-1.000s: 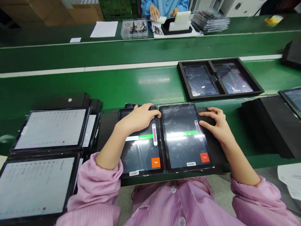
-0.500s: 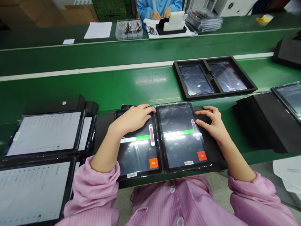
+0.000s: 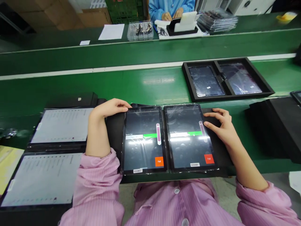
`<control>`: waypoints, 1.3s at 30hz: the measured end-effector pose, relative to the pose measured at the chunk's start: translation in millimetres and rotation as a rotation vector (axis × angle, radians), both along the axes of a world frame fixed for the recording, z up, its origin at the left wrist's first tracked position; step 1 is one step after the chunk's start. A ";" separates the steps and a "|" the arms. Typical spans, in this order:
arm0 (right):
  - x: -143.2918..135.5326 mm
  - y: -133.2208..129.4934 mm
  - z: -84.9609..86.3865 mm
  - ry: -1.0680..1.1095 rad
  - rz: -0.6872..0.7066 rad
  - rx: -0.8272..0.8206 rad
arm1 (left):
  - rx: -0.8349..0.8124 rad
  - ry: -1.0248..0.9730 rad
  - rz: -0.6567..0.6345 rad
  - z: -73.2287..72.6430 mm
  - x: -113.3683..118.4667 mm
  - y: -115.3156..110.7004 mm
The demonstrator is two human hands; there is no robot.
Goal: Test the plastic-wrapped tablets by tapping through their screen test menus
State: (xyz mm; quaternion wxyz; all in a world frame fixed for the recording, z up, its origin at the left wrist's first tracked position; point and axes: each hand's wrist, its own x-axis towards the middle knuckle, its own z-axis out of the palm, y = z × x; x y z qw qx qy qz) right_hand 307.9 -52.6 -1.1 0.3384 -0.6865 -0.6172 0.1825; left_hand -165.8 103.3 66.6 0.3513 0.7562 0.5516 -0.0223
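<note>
Two dark-screened tablets lie side by side in front of me: the left tablet (image 3: 143, 153) and the right tablet (image 3: 185, 150). Each shows a volume slider, a green bar and an orange-red "Fail" box. My left hand (image 3: 110, 108) is at the top left corner of the left tablet, its fingers stretched out with the tips touching that corner. Beside the right tablet's upper right edge, my right hand (image 3: 221, 124) rests with fingers apart over the black tray (image 3: 221, 153) under the tablets. Its thumb tip is by the tablet's edge.
Two light-screened tablets, an upper one (image 3: 63, 125) and a lower one (image 3: 44, 179), lie at left. A black two-slot tray (image 3: 231, 96) holding two tablets sits on the green belt (image 3: 113, 84). Black trays (image 3: 272, 125) are stacked at right. Across the bench a person in blue (image 3: 172, 9) works.
My left hand has moved left from the top of the left tablet to its upper left corner. The right hand stays by the right tablet. The view has shifted left.
</note>
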 end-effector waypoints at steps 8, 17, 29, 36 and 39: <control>0.9 0.2 -2.8 0.022 0.004 0.009 | -0.071 -0.063 0.002 -0.7 3.6 2.9; 1.1 -1.1 -4.3 0.033 -0.002 0.004 | -0.141 -0.227 -0.091 -2.5 -12.9 -9.5; 1.9 -0.8 -6.2 0.019 -0.010 -0.002 | -0.093 -0.189 -0.106 -11.1 -13.1 2.0; 1.8 0.0 -5.6 0.019 -0.003 -0.007 | 0.013 -0.134 -0.003 -5.2 -3.9 -6.7; 1.0 0.2 -4.9 0.023 -0.007 -0.006 | -0.057 -0.122 -0.124 4.4 -9.8 -21.3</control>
